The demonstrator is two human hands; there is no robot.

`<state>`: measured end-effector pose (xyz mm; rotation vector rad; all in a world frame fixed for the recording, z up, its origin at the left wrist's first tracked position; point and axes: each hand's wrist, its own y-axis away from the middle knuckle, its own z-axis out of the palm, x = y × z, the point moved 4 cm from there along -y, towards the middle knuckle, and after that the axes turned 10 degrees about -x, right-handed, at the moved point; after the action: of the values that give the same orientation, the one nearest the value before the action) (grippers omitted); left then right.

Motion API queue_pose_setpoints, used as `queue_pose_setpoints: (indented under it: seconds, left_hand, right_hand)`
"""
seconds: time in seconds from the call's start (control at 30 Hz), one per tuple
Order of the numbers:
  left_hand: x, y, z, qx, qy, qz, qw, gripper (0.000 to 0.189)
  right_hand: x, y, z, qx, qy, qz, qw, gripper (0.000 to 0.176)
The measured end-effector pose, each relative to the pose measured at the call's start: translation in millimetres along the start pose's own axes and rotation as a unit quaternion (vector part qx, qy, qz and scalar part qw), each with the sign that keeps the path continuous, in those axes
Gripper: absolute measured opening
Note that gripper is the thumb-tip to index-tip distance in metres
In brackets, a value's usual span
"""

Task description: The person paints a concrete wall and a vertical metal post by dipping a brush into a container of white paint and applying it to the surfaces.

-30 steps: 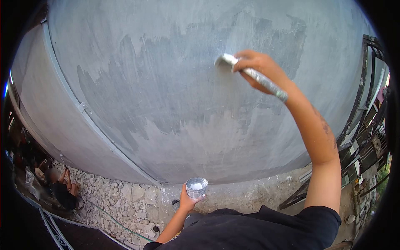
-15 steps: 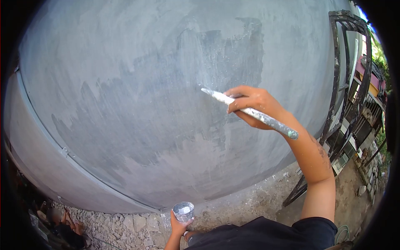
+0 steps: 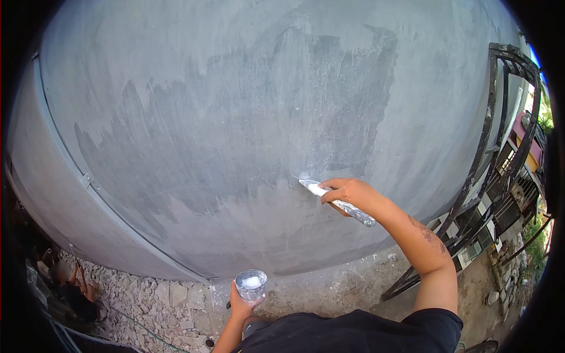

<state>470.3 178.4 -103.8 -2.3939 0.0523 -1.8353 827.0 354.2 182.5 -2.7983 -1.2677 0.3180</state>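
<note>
My right hand (image 3: 347, 196) is closed around a paint-spattered paintbrush (image 3: 356, 215), whose tip meets the grey wall (image 3: 247, 235) at a small whitish wet spot. Darker damp patches with uneven edges spread over the wall's middle, and the surface around them is lighter. Low down, near my body, my left hand (image 3: 242, 303) grips a small cup (image 3: 251, 285) smeared with grey, with white liquid inside. The fingers on the cup's far side are partly hidden.
A dark ladder-like frame (image 3: 485, 147) leans at the right. A vertical metal strip (image 3: 126, 217) runs down the wall's left side. Rubble (image 3: 159, 303) covers the ground at lower left, where another person (image 3: 79, 291) sits. A white bucket (image 3: 492, 297) stands at lower right.
My right hand has moved the paintbrush downward along the wall, and a whitish wet spot shows at its tip. The view has shifted; my left hand still holds the cup.
</note>
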Motion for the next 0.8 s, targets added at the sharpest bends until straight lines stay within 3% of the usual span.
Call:
queue_pose_setpoints:
  seconds: [0.13,0.2,0.37,0.53,0.7,0.77,0.8]
  left_hand:
    - [-3,11,4,-0.016,-0.009,-0.013,1.0,0.088]
    - [-1,14,-1,-0.022,0.031,-0.009,0.999,0.088]
    - [-13,21,-21,0.005,0.011,-0.033,0.999,0.089]
    - [9,23,-19,0.034,0.045,-0.02,0.998,0.088]
    - [-11,27,-29,-0.006,-0.026,-0.023,0.999,0.087]
    - [-4,23,-29,-0.004,0.009,-0.013,1.0,0.087]
    - [0,25,-27,-0.005,0.044,-0.01,0.999,0.087]
  right_hand:
    - [15,-8,-44,0.106,-0.038,0.02,0.993,0.022]
    - [8,-6,-91,0.224,0.011,-0.024,0.974,0.013]
    - [-8,-15,-193,0.337,0.056,-0.071,0.937,0.006]
    - [-19,-6,-247,0.397,0.135,-0.102,0.902,0.008]
    - [-30,5,-253,0.435,0.209,-0.121,0.867,0.008]
    - [-33,-3,-244,0.416,0.265,-0.131,0.86,0.011]
    - [-32,-7,-234,0.374,0.234,-0.094,0.893,0.016]
